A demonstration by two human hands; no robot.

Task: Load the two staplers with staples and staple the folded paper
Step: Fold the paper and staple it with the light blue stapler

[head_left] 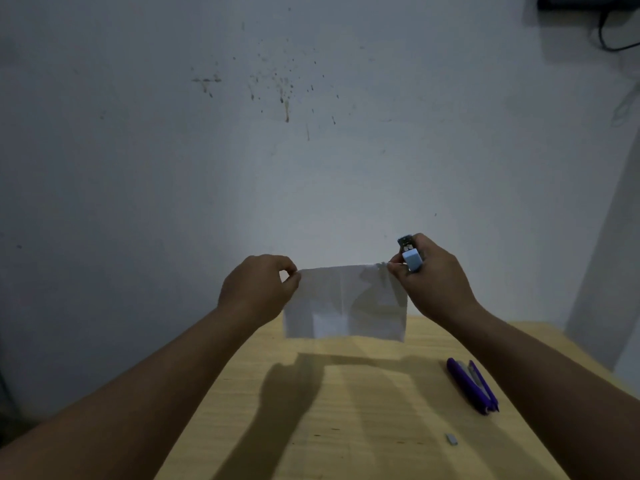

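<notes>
A folded white paper (346, 303) hangs in the air above the far edge of the wooden table (346, 410). My left hand (259, 289) pinches its top left corner. My right hand (436, 275) grips a small light-blue stapler (410, 256) at the paper's top right corner, which is crumpled against my fingers. A purple stapler (472, 386) lies on the table at the right, its top arm a little apart from its base. A small grey strip of staples (451, 439) lies near the table's front right.
A stained pale wall (277, 133) rises right behind the table. A dark device with a cable (588, 5) is mounted at the top right. The table's left edge runs diagonally, with dim floor beyond it.
</notes>
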